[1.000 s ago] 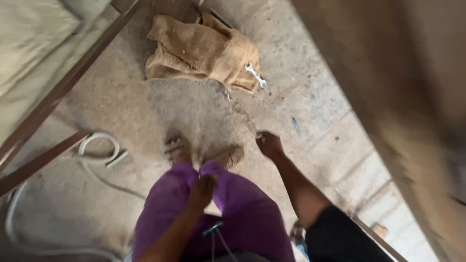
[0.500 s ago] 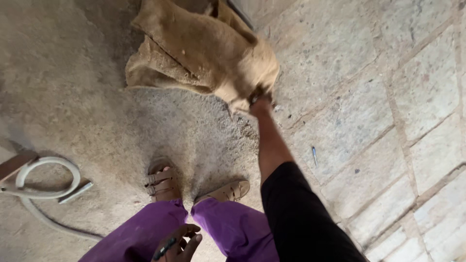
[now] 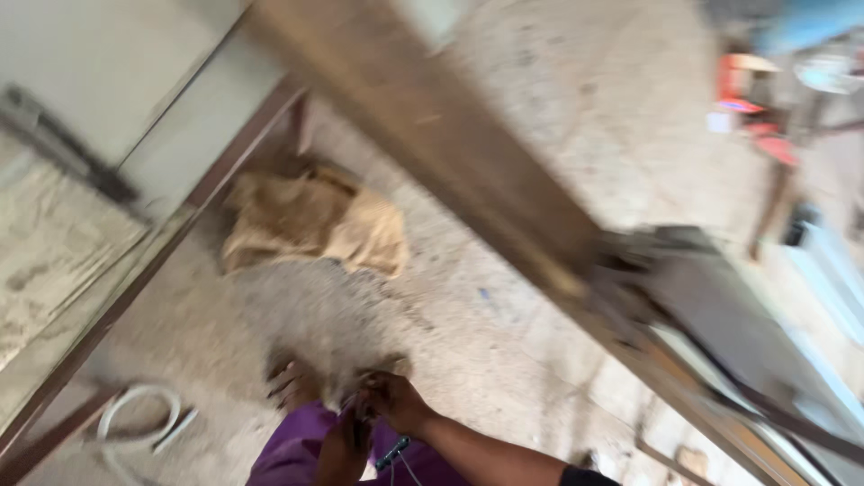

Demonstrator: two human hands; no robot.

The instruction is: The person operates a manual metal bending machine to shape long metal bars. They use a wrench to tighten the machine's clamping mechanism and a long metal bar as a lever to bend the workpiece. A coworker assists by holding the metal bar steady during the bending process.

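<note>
- Meeting low at the bottom edge of the view: right hand (image 3: 396,402) above, left hand (image 3: 346,443) just under it, touching or very nearly so.
- Looked curled inward, both of them; were too smeared by blur to tell whether clamped on anything or merely closed on each other.
- Came in along a bare forearm from the lower right, ending in a black sleeve (image 3: 585,475), for the right; showed only a short stretch of wrist for the left.
- Hung just beneath the hands: a small dark-blue object (image 3: 393,452) with a thin cord trailing down, touching or just beside the fingers; could not tell which.
- Stood over purple trousers (image 3: 288,454), with sandalled feet (image 3: 292,387) planted on the gritty concrete floor (image 3: 468,360) just beyond the hands.
- Lay well apart from the hands, up and to the left past the feet: a crumpled burlap sack (image 3: 310,220), flat on the floor, long axis running roughly left to right across the view.
- Sat nearer the left hand by side, though the right hand was the farther forward of the two.
- Curled on the floor at the lower left, near the feet: a white hose (image 3: 135,418).
- Ran beside the sack's far-left end: a brown metal frame (image 3: 180,238).
- Crossed the scene diagonally, from upper middle to lower right, well above the floor: a blurred wooden beam (image 3: 432,117).
</note>
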